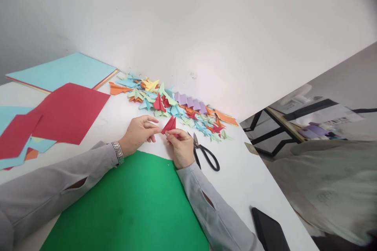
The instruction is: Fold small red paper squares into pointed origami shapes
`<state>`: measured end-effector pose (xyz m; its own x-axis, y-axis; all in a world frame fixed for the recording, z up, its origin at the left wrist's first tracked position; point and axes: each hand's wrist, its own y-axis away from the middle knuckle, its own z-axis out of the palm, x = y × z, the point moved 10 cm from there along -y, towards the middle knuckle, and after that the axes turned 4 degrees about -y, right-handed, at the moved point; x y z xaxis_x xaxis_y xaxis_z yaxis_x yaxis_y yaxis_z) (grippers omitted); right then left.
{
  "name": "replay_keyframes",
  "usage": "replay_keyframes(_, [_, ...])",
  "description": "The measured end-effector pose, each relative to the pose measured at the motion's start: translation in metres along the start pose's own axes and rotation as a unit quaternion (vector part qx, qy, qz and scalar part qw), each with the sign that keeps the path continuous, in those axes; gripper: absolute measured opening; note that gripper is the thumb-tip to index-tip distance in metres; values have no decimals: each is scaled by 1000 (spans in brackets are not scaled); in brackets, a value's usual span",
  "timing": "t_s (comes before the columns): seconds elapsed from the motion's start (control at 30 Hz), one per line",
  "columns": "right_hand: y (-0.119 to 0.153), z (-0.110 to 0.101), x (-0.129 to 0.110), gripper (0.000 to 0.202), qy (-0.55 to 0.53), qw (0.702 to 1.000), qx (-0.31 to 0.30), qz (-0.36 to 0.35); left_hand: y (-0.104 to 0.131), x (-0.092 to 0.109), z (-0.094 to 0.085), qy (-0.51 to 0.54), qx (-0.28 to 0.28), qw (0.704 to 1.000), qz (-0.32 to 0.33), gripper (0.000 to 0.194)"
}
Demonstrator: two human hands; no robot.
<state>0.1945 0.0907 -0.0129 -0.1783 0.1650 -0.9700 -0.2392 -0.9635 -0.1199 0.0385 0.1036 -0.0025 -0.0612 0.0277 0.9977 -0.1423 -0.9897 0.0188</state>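
A small folded red paper plane (170, 125) is pinched between the thumb and fingers of my right hand (181, 145). My left hand (139, 134) is beside it with fingers apart, a fingertip at the plane's left corner. Just beyond my hands lies a heap of small folded paper planes (159, 100) in orange, blue, green, yellow, purple and red. Black-handled scissors (210, 158) rest right of my right hand, their blades partly hidden by it. Under my forearms spreads a large green sheet (132, 204).
Red paper sheets (73, 113) and light blue pieces (44, 145) overlap on the left of the white table (232, 184). A stack of coloured sheets (67, 71) lies behind them against the wall. A black phone (269, 229) sits near the right edge. Beyond that edge are a black-framed table (282, 125) and grey-green fabric (330, 188).
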Motion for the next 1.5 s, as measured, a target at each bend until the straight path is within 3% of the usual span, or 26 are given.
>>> replay_keyframes(0.33, [-1, -7, 5, 12, -36, 999, 33, 18, -2, -3, 4, 36, -31, 999, -12, 41])
replay_keyframes(0.5, [-1, -8, 6, 12, -36, 999, 33, 17, -4, -8, 3, 74, -24, 996, -34, 33])
replay_keyframes(0.77, [1, 4, 1, 10, 0, 1000, -23, 3, 0, -3, 11, -52, -52, 997, 3, 30])
replay_keyframes(0.9, [4, 11, 1, 9, -33, 998, -57, 17, -1, -1, 9, -63, -41, 997, 14, 22])
replay_keyframes(1.1, [2, 5, 3, 42, -113, 993, -16, 42, 0, 1, 6, -47, -20, 999, 6, 14])
replay_keyframes(1.23, [2, 11, 7, 27, -74, 995, -52, 46, 2, 5, 11, -72, -45, 996, 19, 10])
replay_keyframes(1.37, [3, 17, 9, 24, -22, 995, -90, 32, 2, 6, 10, -51, -39, 998, 26, 24])
replay_keyframes(1.5, [2, 14, 9, 27, -19, 996, -81, 25, 0, 2, 7, -35, -29, 999, 20, 42])
